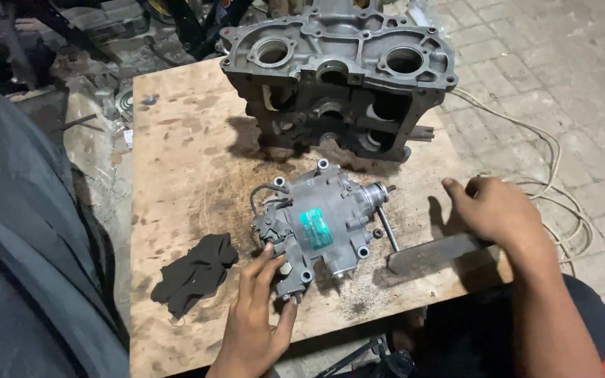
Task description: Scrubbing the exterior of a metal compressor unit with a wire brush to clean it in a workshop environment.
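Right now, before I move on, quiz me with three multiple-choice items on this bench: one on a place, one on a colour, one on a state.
1. Where does the dark rag lie relative to the pump assembly?
A. camera-left of it
B. on top of it
C. behind the engine block

2. What colour is the label on the pump assembly?
A. red
B. green
C. yellow

3. What is the left hand doing?
A. holding the rag
B. lifted off the board
C. fingers touching the pump assembly

Answers: 1 A, the rag lies on the wooden board left of the pump; 2 B, the sticker is teal-green; 3 C, its fingertips rest on the pump's near edge.
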